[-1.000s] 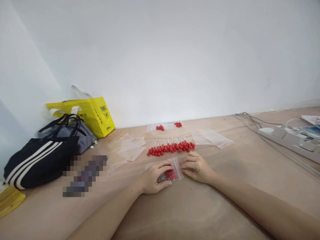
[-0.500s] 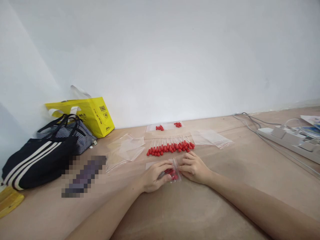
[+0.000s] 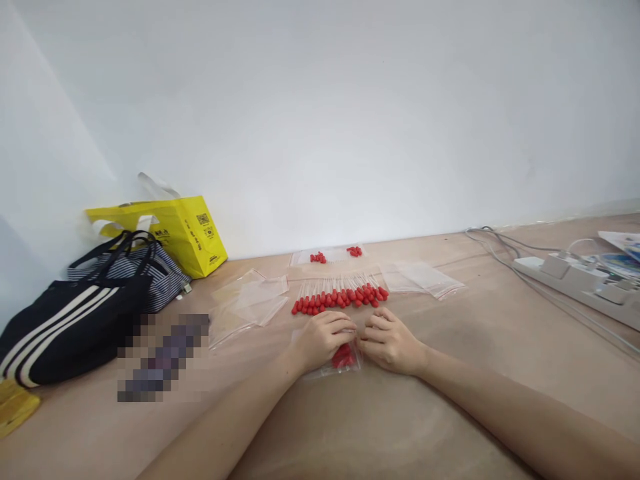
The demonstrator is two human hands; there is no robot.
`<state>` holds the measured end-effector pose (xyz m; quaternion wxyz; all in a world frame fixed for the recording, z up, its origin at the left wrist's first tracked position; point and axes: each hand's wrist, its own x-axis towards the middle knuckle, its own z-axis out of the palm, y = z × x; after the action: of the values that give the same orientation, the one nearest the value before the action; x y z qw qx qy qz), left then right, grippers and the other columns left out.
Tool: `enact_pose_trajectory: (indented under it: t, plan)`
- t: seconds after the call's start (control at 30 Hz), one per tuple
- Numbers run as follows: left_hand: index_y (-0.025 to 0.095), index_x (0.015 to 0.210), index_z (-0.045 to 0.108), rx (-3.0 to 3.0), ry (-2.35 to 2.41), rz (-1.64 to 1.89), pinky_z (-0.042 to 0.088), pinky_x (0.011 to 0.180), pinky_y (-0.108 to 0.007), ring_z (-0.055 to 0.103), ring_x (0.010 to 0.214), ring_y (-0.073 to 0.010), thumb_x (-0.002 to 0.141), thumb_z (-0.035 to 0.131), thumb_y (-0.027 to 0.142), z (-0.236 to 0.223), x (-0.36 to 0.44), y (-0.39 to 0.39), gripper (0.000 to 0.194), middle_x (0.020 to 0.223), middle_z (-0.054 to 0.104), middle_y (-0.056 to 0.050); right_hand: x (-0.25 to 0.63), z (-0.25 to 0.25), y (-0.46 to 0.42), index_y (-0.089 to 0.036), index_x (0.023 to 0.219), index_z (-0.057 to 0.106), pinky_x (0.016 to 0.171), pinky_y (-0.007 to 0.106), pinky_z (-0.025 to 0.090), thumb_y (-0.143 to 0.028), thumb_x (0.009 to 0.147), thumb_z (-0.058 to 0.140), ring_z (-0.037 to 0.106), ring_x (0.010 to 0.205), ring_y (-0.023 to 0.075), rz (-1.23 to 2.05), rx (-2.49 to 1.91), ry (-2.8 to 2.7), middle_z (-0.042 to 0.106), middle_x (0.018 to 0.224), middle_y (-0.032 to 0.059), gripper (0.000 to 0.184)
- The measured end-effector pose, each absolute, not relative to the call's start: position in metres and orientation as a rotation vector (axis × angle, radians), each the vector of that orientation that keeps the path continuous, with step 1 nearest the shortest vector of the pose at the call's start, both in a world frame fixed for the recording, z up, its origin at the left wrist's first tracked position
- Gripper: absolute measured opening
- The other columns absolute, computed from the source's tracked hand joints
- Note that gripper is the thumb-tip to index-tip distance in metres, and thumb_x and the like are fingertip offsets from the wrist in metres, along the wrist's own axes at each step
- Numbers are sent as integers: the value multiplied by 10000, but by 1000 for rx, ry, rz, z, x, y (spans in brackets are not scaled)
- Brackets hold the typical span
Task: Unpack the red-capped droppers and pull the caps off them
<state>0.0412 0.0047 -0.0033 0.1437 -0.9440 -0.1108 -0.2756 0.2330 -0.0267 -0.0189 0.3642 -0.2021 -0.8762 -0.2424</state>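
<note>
A small clear zip bag (image 3: 345,359) with red-tipped sticks inside lies on the table in front of me. My left hand (image 3: 324,340) rests over the bag, its fingers curled down onto the open-end strip at the right. At that same end my right hand (image 3: 393,341) has its fingers bent together on the bag's edge; the exact pinch is partly hidden. Just beyond my hands, a row of sticks with red bulb-like heads (image 3: 340,297) lies side by side, heads toward me. Behind the row is a filled clear bag (image 3: 335,256) showing two red clusters.
Flat clear zip bags (image 3: 255,300) lie left of the row, more zip bags (image 3: 425,277) to its right. A black bag (image 3: 85,320) and a yellow bag (image 3: 195,237) stand at the left. A power strip (image 3: 580,280) with cables sits at the right.
My left hand has shifted slightly right and up along the bag, its fingers now at the strip end. My right hand stays at the edge, fingers drawn in a little more.
</note>
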Motion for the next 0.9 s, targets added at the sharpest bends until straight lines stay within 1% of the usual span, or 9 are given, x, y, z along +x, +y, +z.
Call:
enact_pose_trajectory:
  t: [0.2,0.37,0.47,0.57,0.67,0.77,0.83,0.87,0.9]
  plan:
    - [176,781,603,-2716,-380,-780,444,719,-273,564,834,-130,857,394,154,-2,41,3,224,853,657,-16,230,-17,-26,-170,622,516,701,299,283,-120,845,406,371,646,109,-795,-504,-2262,492,591,-20,253]
    - [186,761,588,-2771,-354,-500,417,758,-290,551,893,-134,886,322,154,11,43,-2,295,872,655,-13,227,-14,-24,-165,586,470,748,308,280,-76,869,312,377,642,98,-847,-460,-2339,447,577,-28,337]
    - [193,730,572,-2766,-326,-405,397,774,-305,549,877,-133,892,308,157,16,44,-4,312,821,651,-7,225,-11,-24,-169,579,452,780,314,270,-59,877,266,380,626,91,-858,-448,-2373,429,568,-35,368]
    - [197,706,559,-2756,-317,-394,374,805,-326,550,860,-128,893,301,144,18,43,-3,323,787,646,1,226,-10,-24,-171,588,456,812,317,261,-60,879,254,395,641,88,-841,-435,-2387,447,582,-33,372]
    - [203,723,561,-2783,-336,-389,360,837,-345,543,912,-135,892,308,145,20,39,0,309,850,652,13,229,-10,-23,-175,640,488,855,329,242,-54,874,257,420,700,90,-789,-447,-2399,491,629,-27,350]
    - [220,819,581,-2849,-457,-384,341,898,-367,507,1026,-155,887,325,159,23,34,0,271,974,640,13,232,-11,-22,-175,645,500,865,341,240,-61,857,298,421,716,101,-723,-489,-2415,506,634,-22,314]
    - [217,969,564,-2888,-645,-425,329,942,-380,463,1102,-178,875,369,210,23,30,-6,217,1095,595,-15,235,-12,-21,-173,622,504,830,346,258,-81,834,345,412,703,113,-664,-538,-2417,504,614,-17,281]
    - [205,1058,530,-2906,-769,-456,326,958,-385,436,1135,-192,866,394,251,22,28,-10,240,1156,558,-38,237,-12,-22,-173,622,514,806,348,267,-96,821,369,409,701,120,-619,-575,-2417,505,612,-12,258]
    - [187,1140,480,-2925,-900,-483,327,969,-390,409,1163,-204,857,410,297,21,25,-16,312,1207,519,-61,239,-12,-22,-174,634,531,780,347,275,-113,805,392,408,703,128,-560,-619,-2415,507,616,-7,229]
